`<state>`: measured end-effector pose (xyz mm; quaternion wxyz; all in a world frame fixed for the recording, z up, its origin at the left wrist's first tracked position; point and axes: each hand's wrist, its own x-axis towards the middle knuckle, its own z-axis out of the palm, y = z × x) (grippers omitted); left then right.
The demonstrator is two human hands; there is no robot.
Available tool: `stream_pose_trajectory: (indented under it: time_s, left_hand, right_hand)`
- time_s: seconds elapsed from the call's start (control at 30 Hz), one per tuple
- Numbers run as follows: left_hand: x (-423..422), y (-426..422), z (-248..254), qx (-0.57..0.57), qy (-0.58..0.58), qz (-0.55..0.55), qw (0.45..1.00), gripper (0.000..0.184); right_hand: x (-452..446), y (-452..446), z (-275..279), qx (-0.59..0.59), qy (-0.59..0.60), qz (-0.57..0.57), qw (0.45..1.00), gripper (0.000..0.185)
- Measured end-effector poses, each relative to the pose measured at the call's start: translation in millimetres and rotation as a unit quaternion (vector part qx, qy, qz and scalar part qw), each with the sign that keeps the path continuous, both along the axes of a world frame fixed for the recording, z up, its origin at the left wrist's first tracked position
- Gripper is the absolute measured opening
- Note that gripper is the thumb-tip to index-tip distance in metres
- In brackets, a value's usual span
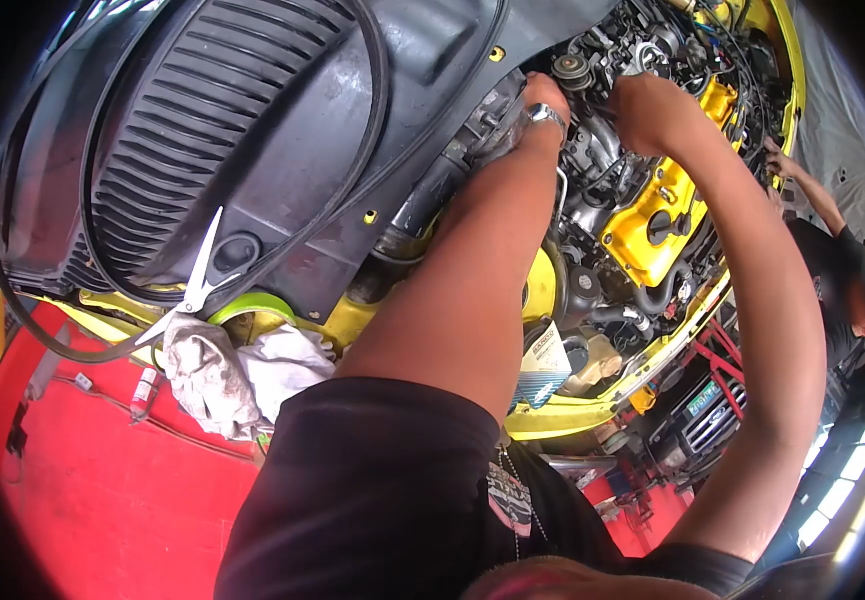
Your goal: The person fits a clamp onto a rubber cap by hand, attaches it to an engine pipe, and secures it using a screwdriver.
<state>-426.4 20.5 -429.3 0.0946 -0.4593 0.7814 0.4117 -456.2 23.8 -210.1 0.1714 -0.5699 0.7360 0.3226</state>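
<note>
Both arms reach into the engine bay of a yellow car. My left hand (546,93), with a metal watch at the wrist, is low among the engine parts beside a round metal cap (571,70); its fingers are mostly hidden. To the right of that cap, my right hand (644,112) is curled with its knuckles up, over hoses and metal parts. Whatever its fingers hold is hidden beneath it. A yellow engine cover (640,243) with a black filler cap (665,228) lies below my right hand.
White scissors (195,290), a green tape roll (252,308) and rags (207,375) lie on the car's left edge. A black cowl panel (302,190) with loose rubber strip fills the upper left. A box (544,365) sits near the fender. Another person (832,270) reaches in from the right.
</note>
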Motion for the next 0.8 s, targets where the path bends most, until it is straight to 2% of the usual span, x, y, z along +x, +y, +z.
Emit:
stream_pose_trajectory:
  time_s: [0.03, 0.1, 0.13, 0.17, 0.23, 0.27, 0.3, 0.33, 0.37, 0.4, 0.5, 0.53, 0.6, 0.63, 0.7, 0.73, 0.8]
  left_hand:
    - [-4.9, 2.6, -4.4, 0.002, 0.002, 0.0, 1.0, 0.036]
    - [-13.0, 8.5, -16.4, 0.027, 0.017, 0.184, 0.982, 0.031]
    - [-17.6, 10.4, -30.7, 0.029, 0.019, 0.183, 0.982, 0.031]
    - [-22.0, 13.7, -50.0, 0.001, 0.014, 0.125, 0.992, 0.03]
    - [-32.0, 19.0, -90.7, -0.057, 0.006, 0.008, 0.998, 0.028]
    - [-35.6, 21.1, -104.8, -0.086, 0.002, -0.05, 0.995, 0.027]
    - [-36.5, 21.3, -108.8, -0.116, -0.001, -0.107, 0.988, 0.027]
    - [-27.6, 17.0, -84.0, -0.113, 0.0, -0.106, 0.988, 0.027]
    - [-11.5, 7.4, -37.5, -0.113, -0.017, -0.13, 0.985, 0.027]
    - [-1.5, 1.3, -10.2, -0.113, -0.034, -0.154, 0.981, 0.027]
    - [-90.6, 66.2, -206.2, -0.276, -0.041, 0.034, 0.96, 0.031]
    - [-69.5, 51.5, -164.0, -0.227, -0.016, 0.006, 0.974, 0.032]
    - [-24.1, 19.9, -72.9, -0.117, 0.03, -0.041, 0.992, 0.034]
    - [-16.8, 16.2, -59.3, -0.116, 0.031, -0.04, 0.992, 0.034]
    - [-11.0, 14.3, -50.7, -0.204, -0.015, -0.204, 0.957, 0.034]
    - [-11.3, 13.0, -51.1, -0.204, -0.015, -0.203, 0.958, 0.034]
    - [-16.7, 9.0, -54.0, -0.13, 0.017, -0.147, 0.98, 0.035]
  right_hand:
    - [1.3, -7.2, 2.9, 0.002, 0.002, 0.0, 1.0, 0.023]
    - [5.2, -25.6, 10.0, 0.108, -0.065, -0.13, 0.984, 0.022]
    - [2.7, -26.1, 7.6, 0.089, -0.089, -0.194, 0.973, 0.018]
    - [-0.7, -29.1, 2.4, 0.092, -0.087, -0.196, 0.973, 0.018]
    - [-4.2, -37.8, -7.8, 0.198, -0.057, -0.155, 0.966, 0.019]
    - [13.8, -42.9, 7.1, 0.149, -0.055, -0.153, 0.975, 0.017]
    - [14.6, -43.7, 4.4, 0.15, -0.053, -0.153, 0.975, 0.017]
    - [14.7, -43.3, -0.3, 0.131, -0.058, -0.102, 0.984, 0.016]
    - [15.9, -44.0, -3.1, 0.112, -0.064, -0.05, 0.99, 0.016]
    - [28.1, -57.7, 2.3, 0.204, -0.003, -0.111, 0.973, 0.036]
    - [33.2, -60.6, 4.0, 0.211, 0.013, -0.061, 0.976, 0.031]
    - [32.4, -54.2, 1.9, 0.212, 0.014, -0.06, 0.975, 0.031]
    - [27.8, -32.1, -3.9, 0.023, -0.016, 0.012, 1.0, 0.015]
    - [29.1, -29.5, -2.1, 0.024, -0.015, 0.014, 1.0, 0.015]
    - [32.0, -24.8, 0.8, 0.071, 0.022, 0.042, 0.996, 0.012]
    - [31.8, -20.6, -0.5, 0.071, 0.022, 0.042, 0.996, 0.012]
    - [31.1, -9.0, -6.1, 0.103, 0.034, 0.094, 0.99, 0.015]
